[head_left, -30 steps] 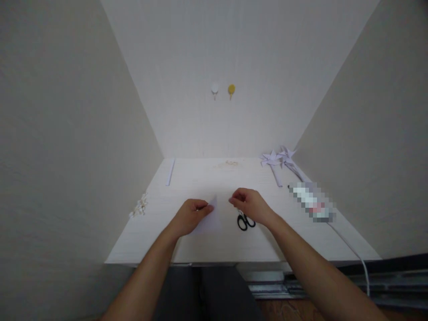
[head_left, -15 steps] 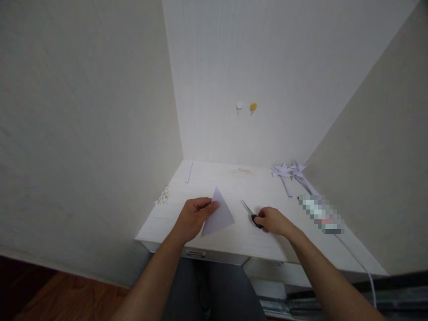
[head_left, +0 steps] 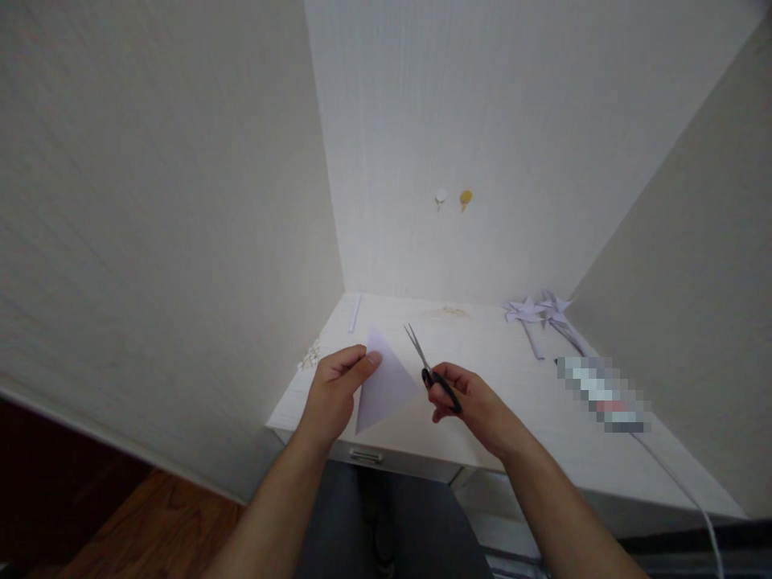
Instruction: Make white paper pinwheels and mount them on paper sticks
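A pale folded sheet of paper, triangular in outline, is pinched at its left edge by my left hand. My right hand grips a pair of scissors by the black handles. The metal blades are slightly parted and point up and to the left, just right of the paper and apart from it. Both hands are over the front part of the white desk.
Two paper pinwheels lie at the back right. A pixelated object with a cable is on the right. Small pale pieces are heaped at the left edge, near a paper strip. Two hooks hang on the wall.
My right hand has lifted the scissors off the desk and brought them left, closer to the paper; the blades have parted. The view has shifted slightly, and my left hand still holds the paper.
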Action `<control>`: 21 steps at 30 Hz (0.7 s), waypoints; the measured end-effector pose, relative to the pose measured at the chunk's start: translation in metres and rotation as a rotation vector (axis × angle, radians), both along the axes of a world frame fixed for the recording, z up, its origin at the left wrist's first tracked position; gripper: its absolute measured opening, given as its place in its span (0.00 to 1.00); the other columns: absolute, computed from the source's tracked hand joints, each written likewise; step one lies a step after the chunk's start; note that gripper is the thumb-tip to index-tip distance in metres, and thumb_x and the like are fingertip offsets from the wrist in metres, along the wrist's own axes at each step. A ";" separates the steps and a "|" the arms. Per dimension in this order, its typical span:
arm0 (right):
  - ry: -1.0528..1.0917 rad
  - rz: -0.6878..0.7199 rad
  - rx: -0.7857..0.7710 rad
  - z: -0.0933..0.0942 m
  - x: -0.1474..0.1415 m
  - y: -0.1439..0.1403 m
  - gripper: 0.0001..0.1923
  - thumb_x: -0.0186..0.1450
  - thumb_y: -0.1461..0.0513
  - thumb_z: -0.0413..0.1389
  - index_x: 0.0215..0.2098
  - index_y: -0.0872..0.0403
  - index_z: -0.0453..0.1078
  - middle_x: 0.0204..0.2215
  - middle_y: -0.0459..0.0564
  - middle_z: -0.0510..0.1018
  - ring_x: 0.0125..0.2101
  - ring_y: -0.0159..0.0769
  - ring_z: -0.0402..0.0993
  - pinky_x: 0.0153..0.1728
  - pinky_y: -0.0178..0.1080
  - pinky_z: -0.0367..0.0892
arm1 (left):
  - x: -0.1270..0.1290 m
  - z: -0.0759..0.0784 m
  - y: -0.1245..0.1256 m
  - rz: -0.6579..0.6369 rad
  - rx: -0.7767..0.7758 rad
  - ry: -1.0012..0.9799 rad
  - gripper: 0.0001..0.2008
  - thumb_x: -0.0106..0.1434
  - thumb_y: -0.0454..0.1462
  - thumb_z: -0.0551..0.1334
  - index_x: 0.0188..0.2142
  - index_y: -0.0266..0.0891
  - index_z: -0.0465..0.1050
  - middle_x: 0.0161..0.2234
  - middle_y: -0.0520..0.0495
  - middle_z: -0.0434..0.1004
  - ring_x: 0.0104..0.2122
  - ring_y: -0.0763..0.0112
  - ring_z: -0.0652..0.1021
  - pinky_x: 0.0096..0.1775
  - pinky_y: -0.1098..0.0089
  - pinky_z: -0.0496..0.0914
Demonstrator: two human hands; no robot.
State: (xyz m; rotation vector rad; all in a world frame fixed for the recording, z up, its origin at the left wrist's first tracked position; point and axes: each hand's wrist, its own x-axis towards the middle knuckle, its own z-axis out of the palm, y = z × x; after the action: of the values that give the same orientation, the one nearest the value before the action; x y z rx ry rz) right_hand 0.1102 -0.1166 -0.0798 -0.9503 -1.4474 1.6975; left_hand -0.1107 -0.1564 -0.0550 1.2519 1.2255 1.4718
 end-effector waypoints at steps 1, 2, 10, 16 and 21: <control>0.019 0.017 0.014 0.007 -0.004 -0.002 0.30 0.49 0.41 0.73 0.32 0.53 0.71 0.27 0.43 0.71 0.27 0.31 0.66 0.30 0.37 0.71 | 0.001 0.003 -0.002 0.001 0.002 -0.005 0.21 0.57 0.53 0.69 0.21 0.40 0.70 0.22 0.53 0.63 0.25 0.71 0.64 0.28 0.70 0.60; 0.035 0.051 0.033 0.012 -0.007 -0.005 0.30 0.50 0.40 0.72 0.32 0.53 0.72 0.28 0.44 0.71 0.28 0.31 0.66 0.29 0.36 0.70 | 0.001 0.007 -0.005 -0.002 0.003 -0.012 0.21 0.57 0.52 0.69 0.21 0.40 0.70 0.22 0.53 0.63 0.25 0.71 0.65 0.28 0.70 0.60; -0.042 0.152 0.080 0.033 -0.015 -0.020 0.27 0.48 0.44 0.74 0.31 0.53 0.73 0.26 0.43 0.72 0.27 0.31 0.64 0.29 0.36 0.62 | 0.002 0.019 -0.019 0.015 -0.050 -0.017 0.21 0.55 0.53 0.70 0.20 0.41 0.69 0.21 0.51 0.67 0.23 0.69 0.68 0.25 0.69 0.62; -0.054 0.124 0.087 0.031 -0.019 -0.024 0.24 0.50 0.47 0.74 0.30 0.52 0.70 0.26 0.42 0.70 0.27 0.31 0.62 0.28 0.36 0.59 | 0.004 0.021 -0.019 -0.004 -0.110 -0.064 0.20 0.52 0.52 0.70 0.19 0.41 0.70 0.19 0.52 0.67 0.20 0.70 0.68 0.22 0.69 0.60; -0.079 0.115 0.074 0.028 -0.021 -0.027 0.23 0.51 0.48 0.72 0.30 0.52 0.69 0.27 0.42 0.70 0.26 0.31 0.62 0.27 0.36 0.59 | 0.007 0.022 -0.019 -0.017 -0.117 -0.151 0.18 0.52 0.49 0.71 0.19 0.41 0.70 0.18 0.53 0.67 0.18 0.72 0.67 0.21 0.70 0.57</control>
State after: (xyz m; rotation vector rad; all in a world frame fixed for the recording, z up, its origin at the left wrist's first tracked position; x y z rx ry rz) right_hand 0.0890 -0.1434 -0.0520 -0.9187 -1.6328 1.6919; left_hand -0.1034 -0.1751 -0.0329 1.0517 1.1794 1.4334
